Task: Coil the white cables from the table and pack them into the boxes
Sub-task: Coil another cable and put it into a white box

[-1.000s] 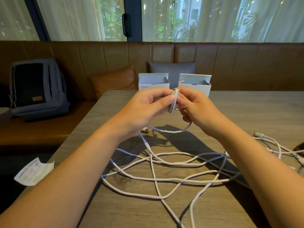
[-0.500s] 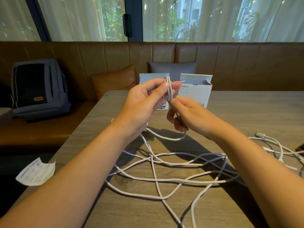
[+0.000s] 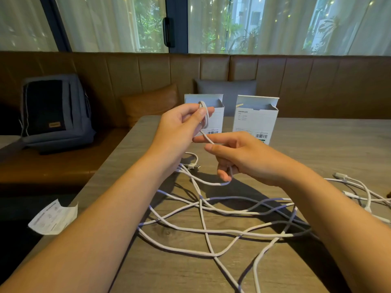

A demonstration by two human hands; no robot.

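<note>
My left hand [image 3: 182, 123] pinches a small coil of white cable [image 3: 204, 115] between thumb and fingers, held up in front of the left white box [image 3: 215, 117]. From the coil the cable runs down through my right hand [image 3: 237, 157], whose curled fingers hold it loosely. The rest of this long white cable [image 3: 211, 229] lies in loose tangled loops on the wooden table [image 3: 317, 140]. A second open white box [image 3: 256, 121] stands to the right of the first. More white cables [image 3: 359, 191] lie at the right edge.
A brown bench runs behind the table, with a grey backpack [image 3: 55, 111], an orange cushion [image 3: 150, 102] and a grey cushion [image 3: 226, 92] on it. A white paper leaflet [image 3: 53, 218] lies off the table's left edge.
My left hand has lifted the coil up and to the left. My right hand has dropped lower and moved away from it, drawing out cable between the two hands.
</note>
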